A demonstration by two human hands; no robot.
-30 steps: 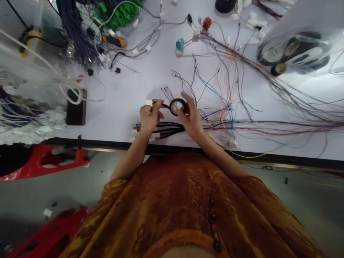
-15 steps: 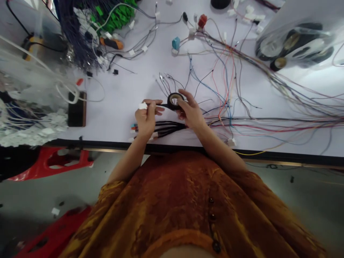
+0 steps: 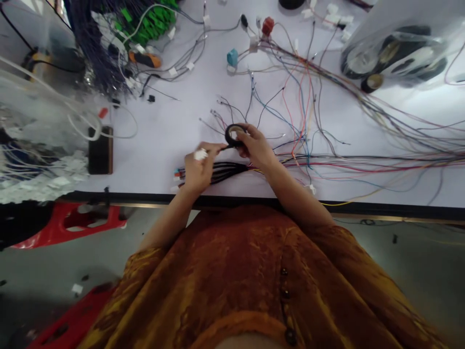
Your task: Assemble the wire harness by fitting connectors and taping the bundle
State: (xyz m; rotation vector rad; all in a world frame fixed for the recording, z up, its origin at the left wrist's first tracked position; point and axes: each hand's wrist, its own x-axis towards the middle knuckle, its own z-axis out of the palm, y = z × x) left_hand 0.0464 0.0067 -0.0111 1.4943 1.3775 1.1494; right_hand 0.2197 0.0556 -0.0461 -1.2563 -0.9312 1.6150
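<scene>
A roll of black tape [image 3: 228, 134] is in my right hand [image 3: 258, 148], its fingers and thumb closed round the roll's right side. To its left, my left hand [image 3: 199, 170] pinches a dark taped wire that runs toward the roll. A white connector [image 3: 200, 154] on this wire sticks out over the back of that hand, slightly blurred. Just beneath both hands lies a bundle of black-wrapped wire branches [image 3: 228, 169], partly covered by my left hand. Thin loose wires with metal terminals [image 3: 214, 114] spread out beyond the roll.
Long coloured wires [image 3: 363, 167] stretch off to the right. A blue connector [image 3: 232, 57] and a red connector [image 3: 268, 26] lie farther back. A phone [image 3: 100, 151], white connector bundles [image 3: 54, 174] and an orange-handled tool [image 3: 145, 59] sit left. At right is a plastic bag with tape rolls [image 3: 395, 53].
My left hand has turned and moved a little toward the roll, shortening the dark stretch between the hands. The white connector now lies over the hand. The roll has tilted slightly.
</scene>
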